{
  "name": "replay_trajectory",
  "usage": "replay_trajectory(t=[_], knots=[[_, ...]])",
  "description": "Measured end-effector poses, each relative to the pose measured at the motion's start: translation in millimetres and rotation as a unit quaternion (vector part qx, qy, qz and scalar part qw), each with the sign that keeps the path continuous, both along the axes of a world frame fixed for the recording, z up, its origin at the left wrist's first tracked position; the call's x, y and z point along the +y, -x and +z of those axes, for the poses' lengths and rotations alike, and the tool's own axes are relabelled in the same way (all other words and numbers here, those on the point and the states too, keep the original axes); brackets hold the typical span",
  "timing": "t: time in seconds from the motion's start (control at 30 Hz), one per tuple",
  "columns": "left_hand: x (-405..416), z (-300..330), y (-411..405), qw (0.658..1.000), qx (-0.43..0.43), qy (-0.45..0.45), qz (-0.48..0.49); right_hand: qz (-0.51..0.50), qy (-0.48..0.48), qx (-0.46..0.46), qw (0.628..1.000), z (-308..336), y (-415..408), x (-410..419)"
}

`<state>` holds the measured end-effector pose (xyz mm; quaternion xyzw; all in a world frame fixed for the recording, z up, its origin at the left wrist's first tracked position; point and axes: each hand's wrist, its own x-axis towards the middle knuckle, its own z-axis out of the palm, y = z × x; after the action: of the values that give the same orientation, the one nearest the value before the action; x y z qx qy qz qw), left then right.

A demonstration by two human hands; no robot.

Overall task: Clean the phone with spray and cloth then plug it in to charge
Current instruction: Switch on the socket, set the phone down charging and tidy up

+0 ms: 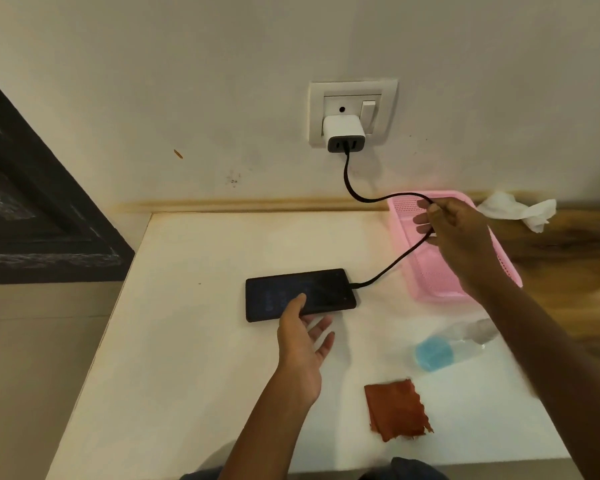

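Now one phone lies flat on the counter, its one cable plugged in. Left hand spread, thumb touching the phone; right hand's grip curls round the cable. One spray bottle and one cloth lie nearby.

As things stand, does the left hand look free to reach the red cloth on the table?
Probably yes. The left hand lies open with its thumb on the phone and holds nothing. The red cloth lies flat nearby, to its right and nearer the person, with bare table between and nothing on top.
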<state>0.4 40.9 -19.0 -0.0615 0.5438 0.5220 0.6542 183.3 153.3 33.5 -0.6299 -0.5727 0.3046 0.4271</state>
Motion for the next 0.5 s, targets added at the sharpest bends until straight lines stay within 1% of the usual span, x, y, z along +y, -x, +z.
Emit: replay_trajectory(t=[0.1, 0.2, 0.5], knots=[[-1, 2, 0, 1.0, -0.016, -0.009, 0.014, -0.007, 0.032, -0.044, 0.999, 1, -15, 9], [-1, 3, 1, 0.999, -0.021, -0.014, 0.021, 0.0, 0.046, -0.068, 0.997, -2, -22, 8], [0, 10, 9, 0.993, -0.035, -0.053, 0.098, 0.005, 0.05, -0.043, 0.998, -10, -15, 2]])
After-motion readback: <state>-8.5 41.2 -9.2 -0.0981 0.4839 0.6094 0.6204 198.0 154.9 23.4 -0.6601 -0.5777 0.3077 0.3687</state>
